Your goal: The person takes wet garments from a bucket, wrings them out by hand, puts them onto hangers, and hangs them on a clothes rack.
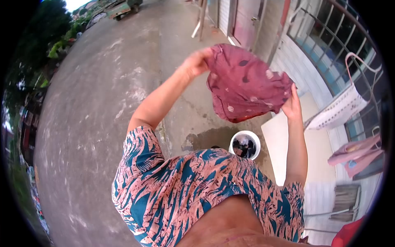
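Observation:
A dark pink cloth (247, 82) with dark and pale patches is stretched out in the air between my two hands. My left hand (198, 61) grips its upper left corner, with the fingers partly blurred. At the cloth's right edge, my right hand (292, 105) pinches the fabric, fingers pointing up. The cloth hangs creased, and a brighter red strip shows along its lower edge. Below it on the wet ground stands a white bucket (257, 145) with dark and light cloths inside.
A pale board (279, 144) lies right of the bucket. Along the right wall are a barred window (329, 37), a white perforated item (341, 108) on a hanger and pink cloth (356, 154) hanging. A vehicle (123, 10) stands far off at the upper left.

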Demonstrator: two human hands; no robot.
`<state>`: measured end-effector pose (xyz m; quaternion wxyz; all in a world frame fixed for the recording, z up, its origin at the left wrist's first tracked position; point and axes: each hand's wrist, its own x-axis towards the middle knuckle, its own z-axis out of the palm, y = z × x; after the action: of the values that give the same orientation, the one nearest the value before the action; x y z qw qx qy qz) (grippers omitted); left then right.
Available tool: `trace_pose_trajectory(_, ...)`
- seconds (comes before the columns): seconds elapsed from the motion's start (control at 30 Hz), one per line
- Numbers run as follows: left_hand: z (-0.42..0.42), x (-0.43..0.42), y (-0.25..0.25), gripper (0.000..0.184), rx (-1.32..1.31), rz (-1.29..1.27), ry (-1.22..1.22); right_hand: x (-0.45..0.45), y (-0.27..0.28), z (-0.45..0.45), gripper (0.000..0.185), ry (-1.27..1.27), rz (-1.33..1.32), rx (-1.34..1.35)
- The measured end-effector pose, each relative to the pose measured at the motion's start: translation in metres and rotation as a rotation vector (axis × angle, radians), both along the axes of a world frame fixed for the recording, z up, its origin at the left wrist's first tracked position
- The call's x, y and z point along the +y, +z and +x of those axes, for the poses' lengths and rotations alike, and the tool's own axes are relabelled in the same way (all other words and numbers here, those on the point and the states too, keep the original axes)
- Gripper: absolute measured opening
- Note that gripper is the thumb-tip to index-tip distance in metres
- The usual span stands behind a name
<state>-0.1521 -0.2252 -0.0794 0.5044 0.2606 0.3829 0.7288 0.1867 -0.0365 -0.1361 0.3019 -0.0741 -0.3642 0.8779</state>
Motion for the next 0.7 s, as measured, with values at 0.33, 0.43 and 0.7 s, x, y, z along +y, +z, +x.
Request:
trace_pose_trajectory(0.33, 0.02, 0.009, 0.076, 0.026, 0.154, 0.379, -0.201, -0.045, -0.202, 0.067, 0.035, 0.648, 0.673, -1.352)
trace_pose_trajectory(0.43, 0.035, 0.012, 0.083, 0.026, 0.23, 0.268, -0.27, -0.022, -0.195, 0.04, 0.033, 0.421, 1.023, -1.084)
trace_pose_trajectory(0.7, 0.053, 0.018, 0.113, 0.03, 0.342, 0.284, -0.504, -0.067, 0.0, -0.092, 0.041, -0.138, 0.855, -0.276)
